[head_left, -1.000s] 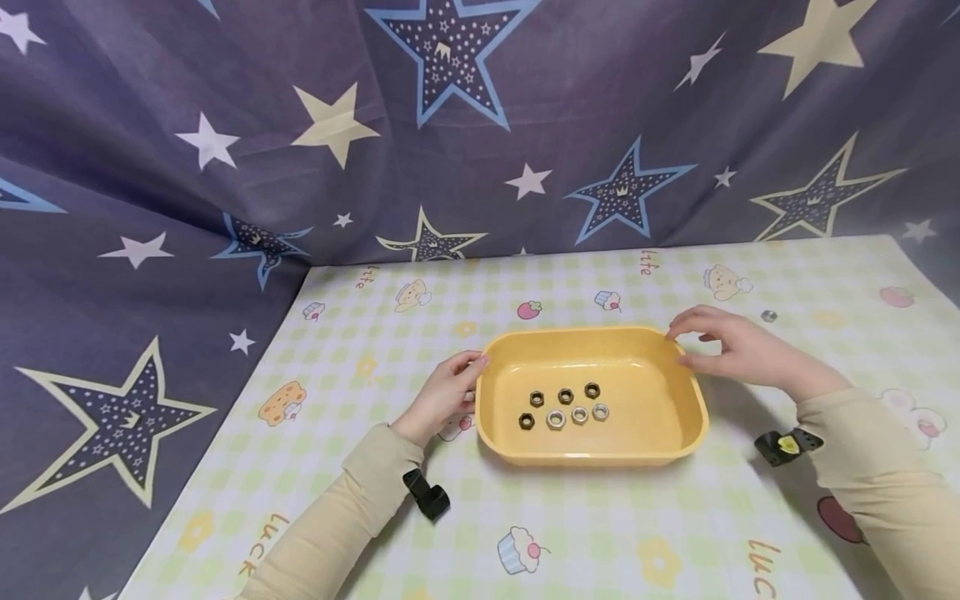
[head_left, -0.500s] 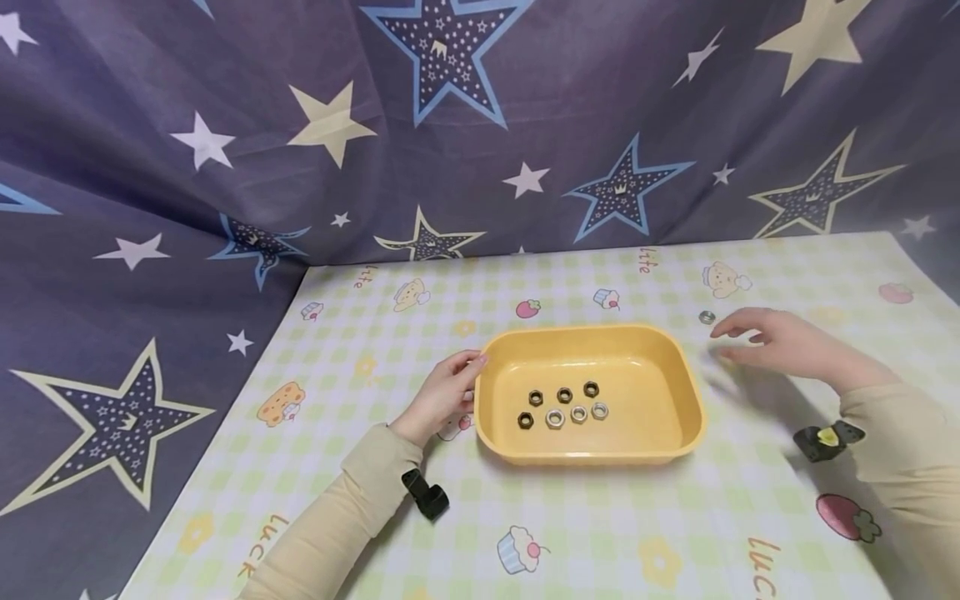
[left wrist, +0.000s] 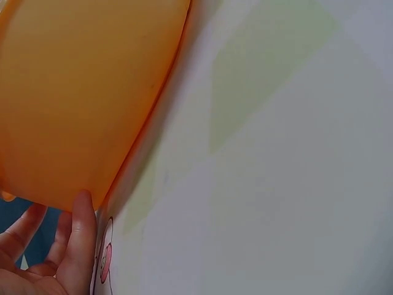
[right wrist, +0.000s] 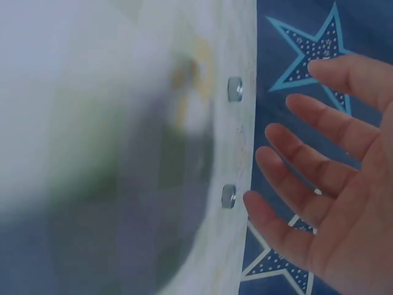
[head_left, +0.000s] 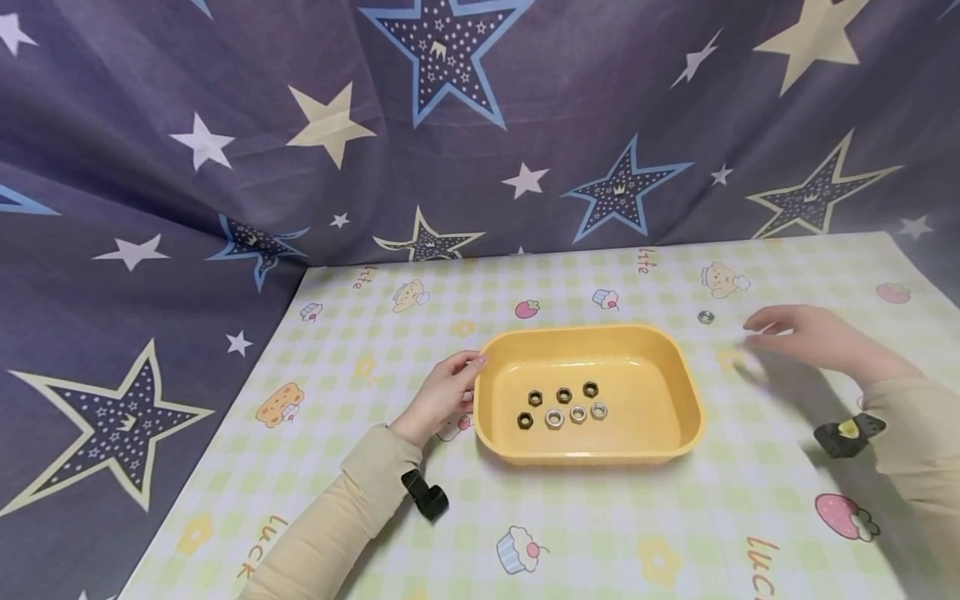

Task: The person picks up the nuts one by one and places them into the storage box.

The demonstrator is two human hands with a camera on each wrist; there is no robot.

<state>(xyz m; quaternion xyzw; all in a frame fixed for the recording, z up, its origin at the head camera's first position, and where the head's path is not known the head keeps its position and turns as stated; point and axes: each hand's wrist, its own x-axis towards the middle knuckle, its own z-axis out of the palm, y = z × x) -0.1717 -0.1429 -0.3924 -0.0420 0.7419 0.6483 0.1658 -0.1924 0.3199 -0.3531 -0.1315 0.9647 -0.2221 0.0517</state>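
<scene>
My left hand [head_left: 441, 396] touches the left end of a yellow plastic tray [head_left: 588, 457]. In the left wrist view, straight fingers [left wrist: 83, 246] meet the tray's outer wall [left wrist: 92, 110]. Several hex nuts lie inside the tray, dark ones such as the left dark nut [head_left: 525, 421] and silver ones such as the left silver nut [head_left: 554, 418]. Right of the tray, my right hand [head_left: 813, 337] hovers with loosely bent fingers and nothing in them. A silver nut [head_left: 706, 317] lies left of its fingertips. The right wrist view shows two nuts, an upper nut [right wrist: 235, 89] and a lower nut [right wrist: 228, 196].
A checked tablecloth [head_left: 420, 533] with printed cartoons covers the table. Behind and to the left hangs a dark star-patterned curtain [head_left: 480, 183]. Black camera mounts sit on both wrists, the left mount [head_left: 425, 495] and the right mount [head_left: 850, 435].
My right hand has left the tray's right end and moved right. One loose nut has come into view beside the tray; the other is now hidden behind that hand. The left hand stays put.
</scene>
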